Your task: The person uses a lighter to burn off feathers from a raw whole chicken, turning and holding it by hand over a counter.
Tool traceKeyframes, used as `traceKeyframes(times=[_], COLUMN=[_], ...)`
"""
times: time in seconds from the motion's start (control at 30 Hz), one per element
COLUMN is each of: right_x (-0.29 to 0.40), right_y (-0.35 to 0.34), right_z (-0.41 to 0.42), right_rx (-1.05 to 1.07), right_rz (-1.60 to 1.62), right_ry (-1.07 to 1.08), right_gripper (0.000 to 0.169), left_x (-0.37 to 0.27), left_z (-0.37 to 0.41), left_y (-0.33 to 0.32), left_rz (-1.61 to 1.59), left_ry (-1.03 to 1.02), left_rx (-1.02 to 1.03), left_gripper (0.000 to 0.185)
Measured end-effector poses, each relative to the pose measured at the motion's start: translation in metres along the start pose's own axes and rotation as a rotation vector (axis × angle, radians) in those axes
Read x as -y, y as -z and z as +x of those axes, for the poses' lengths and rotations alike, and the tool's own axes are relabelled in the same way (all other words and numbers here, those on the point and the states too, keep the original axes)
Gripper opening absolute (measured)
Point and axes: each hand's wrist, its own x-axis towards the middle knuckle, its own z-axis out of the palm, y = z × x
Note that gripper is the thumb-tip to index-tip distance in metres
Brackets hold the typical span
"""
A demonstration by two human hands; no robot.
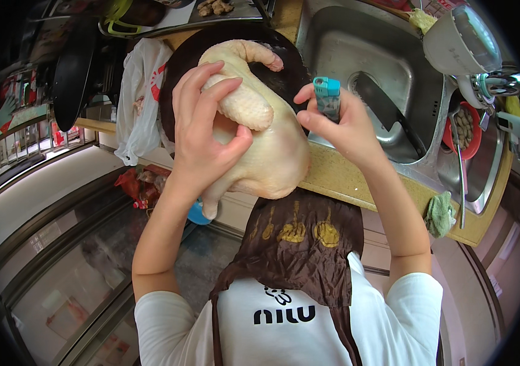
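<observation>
A plucked whole poultry carcass (283, 137) with pale yellow skin lies on a dark round chopping board (182, 50). Its neck curves over to the right at the top, and one leg stump points down towards the counter's front edge. My left hand (205, 123) is over the carcass, with fingers and thumb around the folded wing (246, 107). Just right of the bird, my right hand (349, 121) grips a blue patterned lighter (327, 98) held upright, its top end uncovered. No flame shows at the lighter.
A cleaver (383, 105) lies in the steel sink (333, 36). Peanuts fill a red bowl (465, 130) in the smaller basin. A green cloth (440, 214) lies at the counter edge (342, 176). Left of the board are a white plastic bag (139, 91) and a black pan (73, 82).
</observation>
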Motion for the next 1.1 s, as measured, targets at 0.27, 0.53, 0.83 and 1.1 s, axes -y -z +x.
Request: traceKeyframes(times=[0.27, 0.53, 0.83, 1.1], right_x=[-0.009, -0.013, 0.0, -0.007], right_y=[-0.013, -0.026, -0.02, -0.012], right_z=[-0.004, -0.007, 0.0, 0.014], right_rx=[-0.019, -0.092, -0.016, 0.061], right_rz=[0.118, 0.01, -0.109, -0.011], right_ry=[0.012, -0.036, -0.083, -0.063], right_gripper=[0.035, 0.051, 0.051, 0.038], left_x=[-0.005, 0.002, 0.012, 0.018], left_z=[0.02, 0.014, 0.015, 0.006], left_y=[0.007, -0.004, -0.001, -0.002], left_rz=[0.282, 0.073, -0.18, -0.142], left_ry=[-0.032, 0.096, 0.268, 0.201], left_rx=[0.16, 0.008, -0.01, -0.041], left_gripper=[0.05, 0.038, 0.037, 0.039])
